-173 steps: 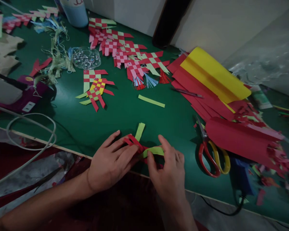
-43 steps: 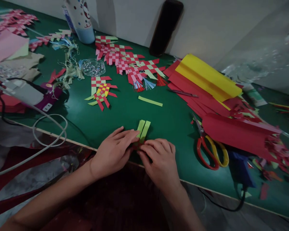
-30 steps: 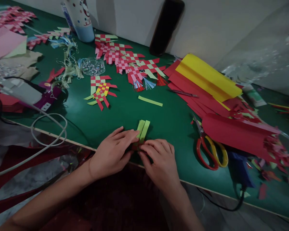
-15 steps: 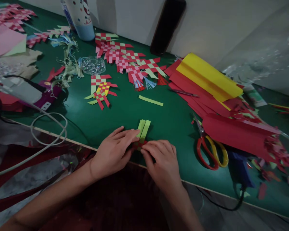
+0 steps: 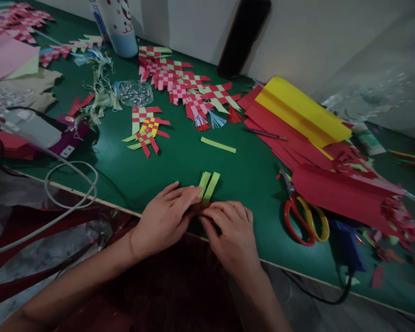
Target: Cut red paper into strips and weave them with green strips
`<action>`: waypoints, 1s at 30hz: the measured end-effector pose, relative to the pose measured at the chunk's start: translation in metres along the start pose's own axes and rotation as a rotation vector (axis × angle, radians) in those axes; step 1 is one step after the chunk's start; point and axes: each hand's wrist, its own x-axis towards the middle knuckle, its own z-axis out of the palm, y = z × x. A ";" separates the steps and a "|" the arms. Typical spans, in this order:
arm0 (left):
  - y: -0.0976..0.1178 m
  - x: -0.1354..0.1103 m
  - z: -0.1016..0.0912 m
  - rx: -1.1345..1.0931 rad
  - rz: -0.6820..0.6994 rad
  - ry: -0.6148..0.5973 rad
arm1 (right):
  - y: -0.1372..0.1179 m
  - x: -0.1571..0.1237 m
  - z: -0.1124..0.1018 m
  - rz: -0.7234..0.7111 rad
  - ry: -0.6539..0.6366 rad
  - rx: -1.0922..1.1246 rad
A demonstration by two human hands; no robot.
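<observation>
Between my hands, near the table's front edge, is a small weave of red and light green paper strips (image 5: 211, 189). Its green ends stick up away from me, and most of the red part is covered by fingers. My left hand (image 5: 168, 216) grips the weave from the left, thumb and fingers closed at the green strips. From the right, my right hand (image 5: 230, 226) pinches the red part with bent fingers. A single loose green paper strip (image 5: 218, 145) lies farther back. Woven paper fish (image 5: 147, 131) in red, green and yellow rest to the left of it.
Scissors (image 5: 300, 216) with red and yellow handles lie to the right, near red paper sheets (image 5: 339, 193) and a yellow sheet (image 5: 300, 110). More woven fish (image 5: 183, 83) lie at the back. A phone (image 5: 244, 37) leans on the wall. A purple glue gun (image 5: 69, 133) and cable are left.
The two green strip ends have spread slightly apart, the right one leaning farther right. My right fingers have shifted a little left over the red part.
</observation>
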 end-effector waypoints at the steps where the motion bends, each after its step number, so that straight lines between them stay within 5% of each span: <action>1: 0.000 0.000 -0.001 -0.008 -0.002 -0.007 | 0.000 -0.001 0.000 -0.009 0.006 -0.003; 13: -0.009 -0.001 -0.008 -0.097 0.049 -0.093 | -0.008 0.006 0.007 -0.165 0.059 -0.108; 21: -0.009 -0.003 -0.010 -0.024 0.119 -0.106 | 0.000 0.005 0.004 -0.109 0.047 -0.024; 30: -0.008 -0.012 -0.005 0.050 0.268 0.084 | 0.008 -0.002 -0.001 -0.035 0.019 -0.015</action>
